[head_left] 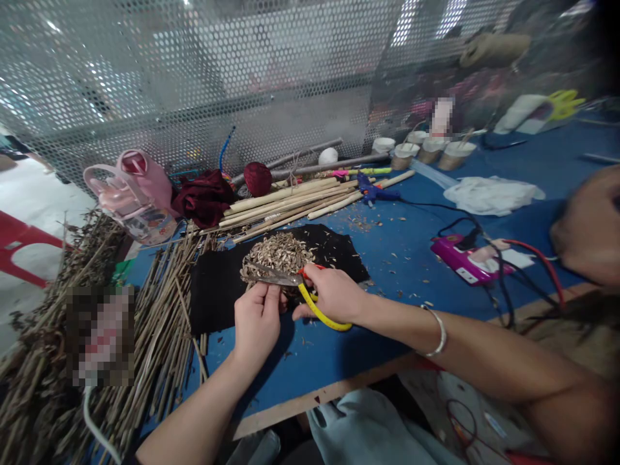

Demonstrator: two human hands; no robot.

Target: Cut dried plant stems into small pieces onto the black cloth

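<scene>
My right hand (336, 297) is closed around scissors with yellow and red handles (322, 316). Their metal blades (275, 276) point left, apart from each other, over a heap of small brown dried plant pieces (283, 248). Thumb and fingers of my left hand (256, 320) pinch together just below the blades; whatever is between them is too small or hidden to make out. Under the heap lies a black cloth (213, 290) on the blue tabletop (310, 358).
Dry stalks (165, 323) cover the left side. Behind the cloth lie pale sticks (290, 200), a dark red yarn ball (258, 179) and a blue glue gun (372, 190). A purple power strip (453, 258) with cords sits right, near another person's arm (588, 226). A perforated metal panel (290, 77) stands behind.
</scene>
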